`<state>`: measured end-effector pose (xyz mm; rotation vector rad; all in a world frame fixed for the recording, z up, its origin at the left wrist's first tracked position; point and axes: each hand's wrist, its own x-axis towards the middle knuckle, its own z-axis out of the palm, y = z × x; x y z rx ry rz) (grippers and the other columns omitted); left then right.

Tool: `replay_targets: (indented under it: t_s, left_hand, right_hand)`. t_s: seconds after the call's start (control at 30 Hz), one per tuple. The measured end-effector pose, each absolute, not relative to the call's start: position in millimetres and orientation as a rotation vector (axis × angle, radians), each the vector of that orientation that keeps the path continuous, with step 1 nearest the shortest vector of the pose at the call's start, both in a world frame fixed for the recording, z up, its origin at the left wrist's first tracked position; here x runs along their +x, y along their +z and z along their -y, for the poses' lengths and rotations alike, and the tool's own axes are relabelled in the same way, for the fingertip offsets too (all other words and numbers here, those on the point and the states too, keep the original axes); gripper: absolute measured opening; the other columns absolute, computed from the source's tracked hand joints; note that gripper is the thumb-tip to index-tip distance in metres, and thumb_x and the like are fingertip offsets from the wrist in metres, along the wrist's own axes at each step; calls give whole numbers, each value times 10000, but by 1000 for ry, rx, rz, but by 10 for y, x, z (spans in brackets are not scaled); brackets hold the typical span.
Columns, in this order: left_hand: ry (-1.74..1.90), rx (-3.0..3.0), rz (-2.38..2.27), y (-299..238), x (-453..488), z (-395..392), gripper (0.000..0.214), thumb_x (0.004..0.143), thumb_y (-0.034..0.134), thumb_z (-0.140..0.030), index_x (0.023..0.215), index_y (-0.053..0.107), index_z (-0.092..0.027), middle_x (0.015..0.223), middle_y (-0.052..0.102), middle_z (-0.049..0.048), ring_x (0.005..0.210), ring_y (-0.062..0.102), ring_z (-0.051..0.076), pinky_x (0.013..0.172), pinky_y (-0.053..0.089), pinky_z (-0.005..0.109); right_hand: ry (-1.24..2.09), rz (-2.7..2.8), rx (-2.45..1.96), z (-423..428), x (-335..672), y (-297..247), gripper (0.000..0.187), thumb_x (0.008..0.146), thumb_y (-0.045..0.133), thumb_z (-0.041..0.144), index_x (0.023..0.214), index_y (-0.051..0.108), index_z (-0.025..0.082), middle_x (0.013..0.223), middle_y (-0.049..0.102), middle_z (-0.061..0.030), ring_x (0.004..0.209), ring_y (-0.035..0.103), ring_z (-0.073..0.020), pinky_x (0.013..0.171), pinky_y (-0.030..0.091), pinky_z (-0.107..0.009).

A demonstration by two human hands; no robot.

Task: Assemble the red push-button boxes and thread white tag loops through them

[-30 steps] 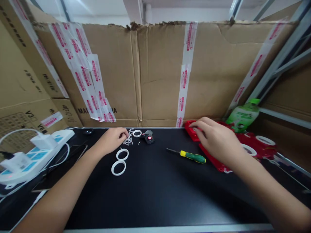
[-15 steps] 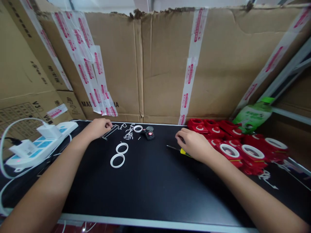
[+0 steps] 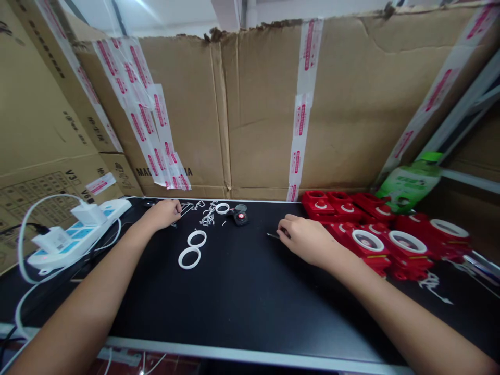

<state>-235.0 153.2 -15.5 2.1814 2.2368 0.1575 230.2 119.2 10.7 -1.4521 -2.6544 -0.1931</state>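
My right hand [image 3: 307,237] lies over a screwdriver, fingers curled around its handle. Only the metal shaft of the screwdriver [image 3: 272,236] shows, pointing left on the black tabletop. My left hand [image 3: 164,214] rests near the back edge with its fingers curled in; whatever it may hold is hidden. Just right of it lie thin white strips [image 3: 186,209] and a heap of small white pieces [image 3: 208,214]. Two white rings [image 3: 189,258] lie touching in the middle left, and a third white ring [image 3: 222,209] sits by a small black part with a red centre [image 3: 240,216].
Several red housings [image 3: 367,245], some with white-rimmed lenses, crowd the right side. Behind them a green bottle [image 3: 410,182] leans. A white power strip [image 3: 78,232] with plugs and cables stands at left. A taped cardboard wall [image 3: 258,120] closes off the back.
My right hand has shifted slightly left and down, covering the yellow screwdriver handle that showed before. My left hand stays by the white strips. The view has shifted slightly.
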Motion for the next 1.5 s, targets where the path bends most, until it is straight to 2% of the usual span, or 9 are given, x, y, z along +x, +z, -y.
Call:
replay_targets:
  t_s: [0.13, 0.2, 0.27, 0.37, 0.63, 0.83, 1.03, 1.23, 1.5]
  left_hand:
    - [359, 2280, -2250, -138, -2242, -1517, 178, 964, 693, -302, 1071, 717, -162, 1111, 714, 118, 1067, 694, 296, 991, 559, 458]
    - [504, 2388, -2163, -107, -2103, -1506, 137, 931, 637, -254, 1013, 710, -171, 1081, 706, 126, 1117, 662, 318, 1051, 504, 458]
    - [631, 2505, -1998, -83, -1915, -1493, 189, 961, 546, -244, 1053, 702, -189, 1152, 704, 110, 1187, 620, 295, 1096, 469, 442]
    - [746, 2603, -1774, -89, -1626, -1465, 233, 1010, 467, -243, 1048, 693, -204, 1153, 709, 89, 1149, 614, 258, 1066, 483, 425]
    - [699, 2668, -1451, -204, -1415, -1410, 321, 1093, 460, -334, 1313, 670, -229, 1375, 694, 83, 1340, 573, 252, 1180, 441, 486]
    - [660, 2695, -1381, -260, -1433, -1463, 299, 1087, 470, -329, 1202, 731, -238, 1404, 695, 76, 1417, 523, 272, 1217, 413, 527]
    - [602, 2713, -1364, -358, -1442, -1499, 300, 1075, 515, -352, 1229, 747, -240, 1529, 634, 68, 1521, 444, 284, 1272, 353, 546]
    - [597, 2735, -1360, -379, -1429, -1500, 353, 1062, 546, -350, 1355, 699, -226, 1496, 652, 91, 1483, 483, 291, 1263, 371, 554]
    - [709, 2771, -1362, -266, -1390, -1449, 352, 1046, 538, -283, 1356, 683, -202, 1426, 655, 121, 1408, 532, 285, 1224, 427, 553]
  right_hand:
    - [-178, 2682, -1459, -1177, 2274, 86, 312, 1070, 466, 298, 981, 743, 185, 1063, 732, -98, 837, 748, -239, 667, 496, -327]
    - [-165, 2697, -1465, -1171, 2268, 77, 293, 1066, 480, 305, 998, 741, 188, 1070, 734, -99, 849, 754, -250, 670, 503, -333]
    - [-151, 2714, -1472, -1166, 2265, 67, 259, 1054, 513, 315, 1018, 734, 187, 1068, 738, -98, 867, 760, -265, 674, 509, -339]
    - [-143, 2732, -1480, -1163, 2259, 57, 236, 1047, 534, 327, 1051, 719, 180, 1081, 742, -104, 891, 767, -283, 681, 515, -346]
    - [-149, 2753, -1504, -1155, 2241, 56, 235, 1060, 529, 345, 1084, 689, 175, 1111, 735, -114, 883, 766, -267, 684, 514, -336]
    - [-146, 2779, -1508, -1161, 2259, 60, 250, 1057, 529, 383, 1084, 679, 186, 1114, 729, -103, 865, 761, -271, 646, 501, -334]
    - [-140, 2798, -1517, -1140, 2253, 83, 244, 1061, 523, 376, 1095, 672, 185, 1128, 725, -106, 894, 761, -279, 680, 515, -349]
    - [-145, 2795, -1528, -1140, 2248, 79, 275, 1073, 509, 403, 1094, 663, 176, 1126, 722, -108, 894, 761, -287, 712, 521, -363]
    - [-146, 2797, -1538, -1145, 2228, 81, 294, 1080, 504, 429, 1105, 660, 181, 1133, 717, -108, 899, 761, -293, 703, 529, -373]
